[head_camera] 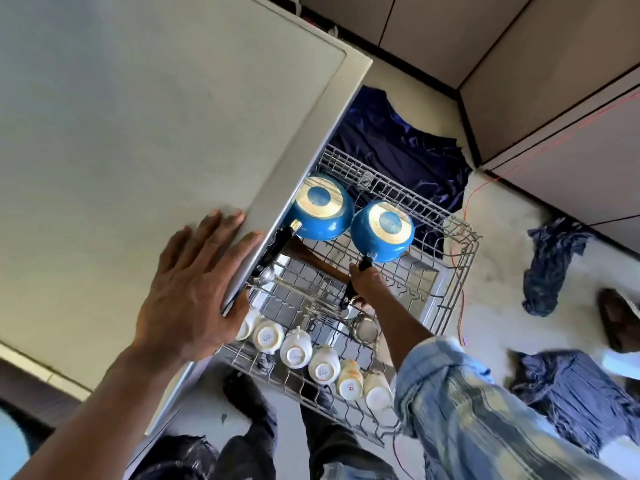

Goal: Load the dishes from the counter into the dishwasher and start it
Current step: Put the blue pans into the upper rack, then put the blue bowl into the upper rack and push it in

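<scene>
The wire dishwasher rack (pixel 460 268) stands pulled out below the edge of a pale grey countertop (pixel 138 133), seen from above. Two blue saucepans sit inverted at the far end of the rack, bases up: the left saucepan (pixel 320 207) lies partly under the counter edge with its black handle running toward the near left, and the right saucepan (pixel 382 230) sits just beside it, not clearly touching. The right hand (pixel 367 284) is inside the rack, closed around the black handle (pixel 365 263) of the right saucepan; the fingers wrap it from below and are mostly hidden. The left hand (pixel 194 285) lies flat on the countertop, fingers spread, with fingertips at the counter edge and the thumb hooked over it. A row of six white cups (pixel 298 351) rests upside down along the near side of the rack, each touching or just beside its neighbour. A steel ladle (pixel 266 277) lies near the counter edge inside the rack. Dark blue cloth (pixel 398 140) lies on the floor beyond the rack, and more blue rags (pixel 550 265) are scattered to the right.
</scene>
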Demonstrator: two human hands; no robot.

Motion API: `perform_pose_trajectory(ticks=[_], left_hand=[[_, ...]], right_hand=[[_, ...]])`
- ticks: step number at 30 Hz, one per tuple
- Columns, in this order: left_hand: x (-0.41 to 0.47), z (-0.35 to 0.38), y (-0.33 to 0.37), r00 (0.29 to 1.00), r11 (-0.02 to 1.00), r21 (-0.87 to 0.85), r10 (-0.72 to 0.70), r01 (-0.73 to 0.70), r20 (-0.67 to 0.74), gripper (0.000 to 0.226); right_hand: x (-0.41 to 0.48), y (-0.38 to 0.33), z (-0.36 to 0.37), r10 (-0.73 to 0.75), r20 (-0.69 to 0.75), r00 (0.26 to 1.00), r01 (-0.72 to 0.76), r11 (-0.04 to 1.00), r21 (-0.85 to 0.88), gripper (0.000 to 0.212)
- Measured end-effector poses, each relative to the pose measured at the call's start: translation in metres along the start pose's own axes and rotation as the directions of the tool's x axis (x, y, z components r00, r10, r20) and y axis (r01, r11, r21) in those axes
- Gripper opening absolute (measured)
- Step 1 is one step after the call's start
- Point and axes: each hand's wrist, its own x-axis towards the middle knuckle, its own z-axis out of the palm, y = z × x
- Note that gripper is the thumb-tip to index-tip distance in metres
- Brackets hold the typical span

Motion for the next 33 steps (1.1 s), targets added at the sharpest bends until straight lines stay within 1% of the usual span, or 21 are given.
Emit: perform_pose_trajectory(ticks=[4,6,8,10,12,14,16,18,20,22,23,24,25,26,28,30,32,33], left_hand=[[0.001,-0.001,0.001,1.000,1.000,-0.020,0.003,-0.003,-0.006,0.089],[0.001,-0.001,0.001,1.000,0.999,-0.032,0.004,-0.004,-0.019,0.087],[0.000,-0.002,0.001,0.999,0.999,-0.046,0.007,-0.009,-0.039,0.085],[-0.001,-0.003,0.001,0.998,0.999,-0.050,0.015,-0.018,-0.059,0.083],[-0.001,-0.002,0.000,0.998,0.998,-0.053,0.020,-0.023,-0.053,0.084],[-0.002,-0.001,-0.001,0.998,0.998,-0.057,0.029,-0.031,-0.050,0.084],[-0.006,-0.001,-0.002,0.998,0.998,-0.056,0.036,-0.040,-0.056,0.083],[-0.008,-0.003,-0.002,0.998,0.996,-0.081,0.028,-0.033,-0.061,0.083],[-0.010,-0.004,-0.003,0.997,0.994,-0.112,0.010,-0.018,-0.072,0.080],[-0.009,-0.008,-0.001,0.994,0.978,-0.208,-0.017,-0.006,-0.111,0.072],[-0.013,-0.012,-0.001,0.989,0.954,-0.300,-0.071,0.028,-0.133,0.067],[-0.016,-0.018,-0.001,0.981,0.913,-0.402,-0.139,0.073,-0.137,0.064],[-0.022,-0.027,-0.002,0.969,0.867,-0.484,-0.208,0.119,-0.135,0.061],[-0.031,-0.035,-0.007,0.953,0.843,-0.517,-0.260,0.146,-0.154,0.058],[-0.055,-0.050,-0.023,0.929,0.854,-0.491,-0.306,0.170,-0.211,0.053],[-0.082,-0.064,-0.052,0.906,0.864,-0.447,-0.361,0.234,-0.223,0.051],[-0.112,-0.076,-0.084,0.861,0.829,-0.415,-0.477,0.376,-0.174,0.049],[-0.129,-0.082,-0.099,0.823,0.791,-0.401,-0.551,0.463,-0.137,0.048]], right_hand=[[-0.001,0.007,-0.002,0.013,-0.028,1.000,-0.015,0.995,-0.103,0.055],[-0.005,0.013,0.002,0.021,-0.017,1.000,-0.023,0.988,-0.154,0.060],[-0.014,0.019,0.011,0.025,-0.034,0.999,-0.028,0.993,-0.113,0.065],[-0.033,0.019,0.018,0.023,-0.115,0.993,-0.029,0.998,-0.049,0.061],[-0.057,0.013,0.021,-0.056,-0.224,0.973,0.061,0.998,0.017,0.055],[-0.084,0.005,0.022,-0.174,-0.332,0.927,0.218,0.971,0.099,0.061],[-0.112,-0.010,0.019,-0.277,-0.421,0.863,0.363,0.922,0.137,0.064],[-0.143,-0.027,0.015,-0.387,-0.477,0.789,0.504,0.852,0.142,0.055],[-0.179,-0.045,0.013,-0.511,-0.520,0.685,0.648,0.753,0.114,0.045],[-0.210,-0.057,0.012,-0.606,-0.538,0.586,0.753,0.653,0.085,0.035],[-0.226,-0.062,0.013,-0.642,-0.535,0.550,0.788,0.611,0.077,0.030],[-0.242,-0.065,0.013,-0.668,-0.523,0.529,0.809,0.584,0.073,0.025],[-0.257,-0.069,0.014,-0.690,-0.503,0.521,0.821,0.567,0.072,0.021],[-0.271,-0.072,0.017,-0.708,-0.470,0.527,0.823,0.563,0.075,0.018],[-0.297,-0.077,0.026,-0.750,-0.367,0.551,0.820,0.568,0.070,0.014],[-0.320,-0.082,0.046,-0.783,-0.213,0.585,0.806,0.590,0.043,0.007],[-0.337,-0.086,0.072,-0.806,-0.068,0.588,0.807,0.590,-0.020,0.008],[-0.345,-0.090,0.088,-0.808,0.000,0.589,0.808,0.589,-0.009,0.009]])
